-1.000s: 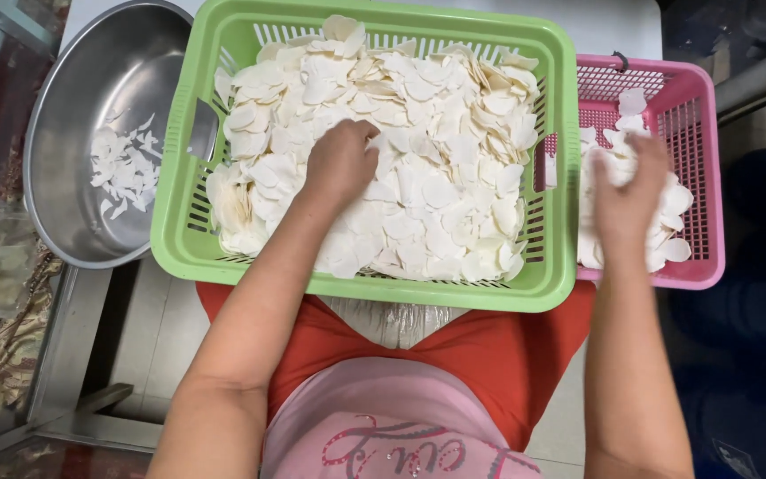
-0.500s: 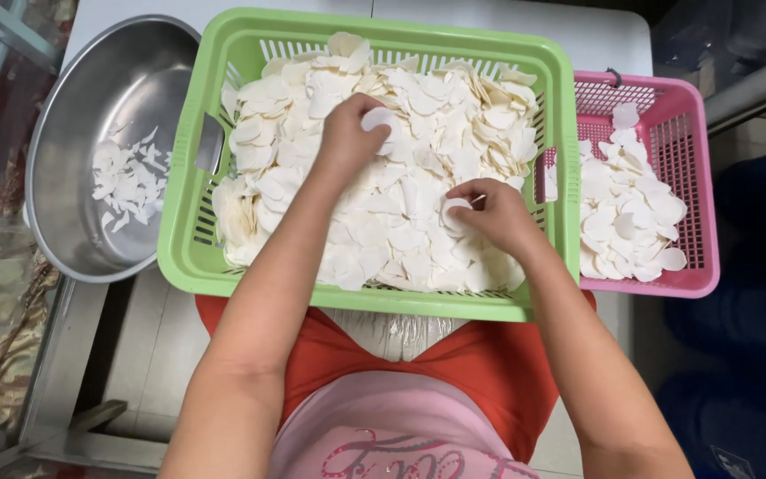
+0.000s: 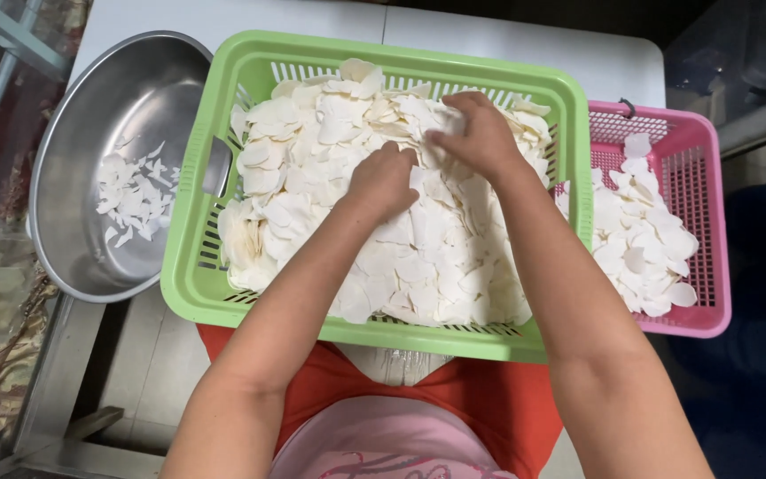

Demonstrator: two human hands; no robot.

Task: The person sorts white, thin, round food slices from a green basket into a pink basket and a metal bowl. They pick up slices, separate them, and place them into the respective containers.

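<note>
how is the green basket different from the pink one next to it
The green basket is larger and heaped with white slices nearly to its rim; the pink basket is smaller, with a thinner layer that leaves its far end bare. The left hand and right hand both rest in the green basket, and none in the pink basket. Both are slotted plastic baskets holding the same pale slices.

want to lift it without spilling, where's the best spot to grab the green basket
Likely by the cut-out handle slot in the short wall of the green basket, coming from the metal bowl side. The opposite wall sits against the pink basket, so access there looks tighter. It is heaped with white slices, so use both ends.
</note>
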